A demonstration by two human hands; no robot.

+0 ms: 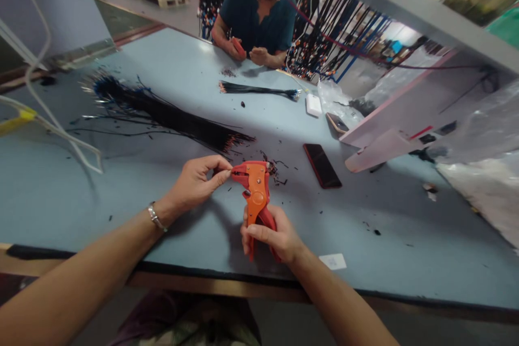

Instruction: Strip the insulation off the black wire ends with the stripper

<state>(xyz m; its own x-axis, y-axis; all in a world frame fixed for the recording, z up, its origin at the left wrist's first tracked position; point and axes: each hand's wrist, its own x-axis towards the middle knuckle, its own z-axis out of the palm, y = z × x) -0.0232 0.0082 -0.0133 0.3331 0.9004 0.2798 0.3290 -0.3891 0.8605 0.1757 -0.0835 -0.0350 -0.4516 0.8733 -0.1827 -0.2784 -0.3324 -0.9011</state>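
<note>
An orange and red wire stripper (256, 184) stands upright over the blue-grey table (194, 232), its jaws pointing left. My right hand (271, 232) is wrapped round its handles. At the jaws, the thumb and forefinger of my left hand (205, 178) are pinched together; whatever they hold is too small to make out. Just beyond my hands lies a thick bundle of black wires (174, 116), with copper-coloured ends at the right and blue and silvery ends at the left. Small dark scraps (278, 170) are scattered behind the stripper's head.
A red-edged phone (323, 166) lies to the right, with a white box (313, 105) and another phone (337, 123) behind it. A smaller wire bundle (259, 90) lies before a person (259, 16) holding a red tool. A white label (333, 261) is near the front edge.
</note>
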